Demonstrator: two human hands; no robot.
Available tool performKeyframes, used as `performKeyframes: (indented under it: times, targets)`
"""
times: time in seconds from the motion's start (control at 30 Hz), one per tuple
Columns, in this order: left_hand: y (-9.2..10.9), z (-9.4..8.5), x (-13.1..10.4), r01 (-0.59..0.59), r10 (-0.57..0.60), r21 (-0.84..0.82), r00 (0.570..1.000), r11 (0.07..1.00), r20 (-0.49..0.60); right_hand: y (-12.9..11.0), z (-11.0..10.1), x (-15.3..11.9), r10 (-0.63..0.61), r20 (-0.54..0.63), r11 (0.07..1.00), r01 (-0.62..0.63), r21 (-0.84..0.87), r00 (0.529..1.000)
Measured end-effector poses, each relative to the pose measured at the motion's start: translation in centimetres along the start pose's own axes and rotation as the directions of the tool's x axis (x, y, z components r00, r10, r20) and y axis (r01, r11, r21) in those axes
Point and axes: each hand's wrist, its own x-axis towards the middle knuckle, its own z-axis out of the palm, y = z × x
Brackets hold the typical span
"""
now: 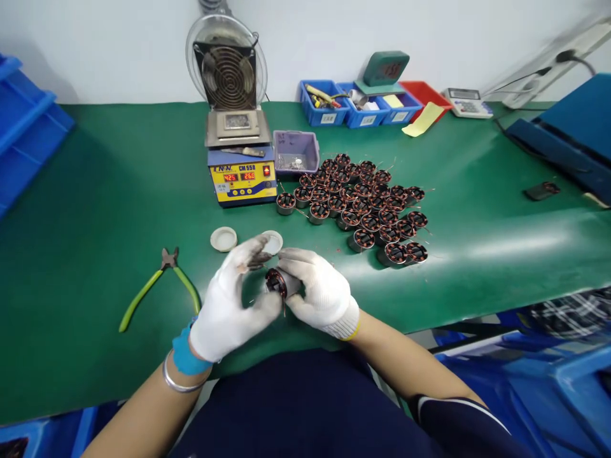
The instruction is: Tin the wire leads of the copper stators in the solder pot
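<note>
White-gloved right hand (322, 286) has its grip clamped around a copper-wound cylinder (289, 284) near the front edge of the tabletop (128, 191); the left hand (226, 305), thumb and fingers apart, curves by its wound end, contact too blurred to tell

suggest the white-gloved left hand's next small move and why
Perhaps pinch the thin copper wire end on the grey metal cylinder: the white-gloved right hand holds its side, while the white-gloved left hand stands open beside the wound end.
</note>
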Motion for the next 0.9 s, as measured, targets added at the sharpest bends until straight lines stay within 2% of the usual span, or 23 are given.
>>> performKeyframes:
  times: [0.07, 0.17, 0.23, 0.27, 0.3, 0.37, 0.43, 0.5, 0.57, 0.6, 0.63, 0.7, 0.73, 0.77, 0.8, 0.83, 0.9]
  targets:
    - [-0.1, -0.2, 0.0, 0.017, -0.038, 0.245, 0.996, 0.969, 0.079, 0.3, -0.1, -0.2, -0.015, -0.036, 1.000, 0.014, -0.001, 0.999]
    - [0.5, -1.3, 0.0, 0.028, -0.075, 0.340, 0.989, 0.940, 0.125, 0.6, -0.3, -0.4, -0.004, -0.077, 1.000, 0.003, -0.013, 0.997]
    - [1.3, -2.5, 0.1, 0.050, -0.103, 0.240, 0.972, 0.970, 0.212, 0.6, -0.6, -0.4, -0.009, -0.092, 1.000, 0.008, -0.008, 0.996]
    - [1.7, -3.0, 0.2, 0.075, -0.101, 0.119, 0.966, 0.990, 0.236, 0.6, -0.7, -0.3, -0.014, -0.100, 1.000, 0.014, -0.007, 0.995]
    - [1.9, -3.3, 0.3, 0.109, -0.101, -0.023, 0.971, 0.994, 0.218, 0.6, -0.7, -0.3, -0.019, -0.110, 1.000, 0.018, -0.008, 0.994]
    - [2.3, -3.2, 0.7, 0.160, -0.139, -0.243, 0.985, 0.957, 0.101, 0.6, -0.6, -0.2, -0.032, -0.120, 0.999, 0.029, -0.024, 0.992]
    - [2.2, -2.1, 0.9, 0.252, -0.244, -0.226, 0.968, 0.941, 0.064, 0.6, -0.5, -0.2, -0.065, -0.127, 0.997, 0.059, -0.053, 0.990]
    - [2.0, -0.8, 0.8, 0.387, -0.368, -0.066, 0.909, 0.920, 0.194, 0.7, -0.5, -0.2, -0.109, -0.137, 0.992, 0.100, -0.074, 0.985]
    - [1.8, -0.3, 0.6, 0.455, -0.440, 0.012, 0.853, 0.890, 0.280, 0.8, -0.6, -0.2, -0.123, -0.136, 0.991, 0.113, -0.072, 0.983]
    - [1.8, -0.5, 0.5, 0.459, -0.438, -0.021, 0.859, 0.888, 0.266, 0.8, -0.7, -0.2, -0.114, -0.133, 0.992, 0.106, -0.062, 0.985]
    - [1.8, -0.9, 0.5, 0.433, -0.406, -0.103, 0.889, 0.895, 0.209, 0.9, -0.8, -0.1, -0.098, -0.131, 0.995, 0.092, -0.050, 0.987]
    - [1.8, -2.2, 0.8, 0.249, -0.278, -0.316, 0.959, 0.915, -0.049, 0.9, -1.0, 0.0, -0.066, -0.135, 0.998, 0.063, -0.027, 0.989]
    - [1.7, -2.6, 1.0, 0.127, -0.208, -0.374, 0.960, 0.919, -0.186, 0.8, -1.0, 0.0, -0.057, -0.135, 0.998, 0.055, -0.019, 0.989]
    - [1.6, -2.9, 1.2, 0.035, -0.150, -0.381, 0.949, 0.924, -0.276, 0.8, -0.9, 0.0, -0.055, -0.130, 0.998, 0.053, -0.015, 0.990]
    - [1.5, -2.8, 1.3, 0.003, -0.111, -0.336, 0.947, 0.942, -0.301, 0.8, -0.8, -0.1, -0.058, -0.123, 0.998, 0.057, -0.015, 0.991]
    - [1.3, -2.4, 1.3, 0.031, -0.098, -0.250, 0.959, 0.968, -0.264, 0.7, -0.6, -0.2, -0.065, -0.118, 0.998, 0.064, -0.018, 0.991]
    - [1.0, -1.2, 1.0, 0.134, -0.139, -0.051, 0.984, 0.990, -0.111, 0.7, -0.3, -0.4, -0.088, -0.111, 0.996, 0.086, -0.026, 0.990]
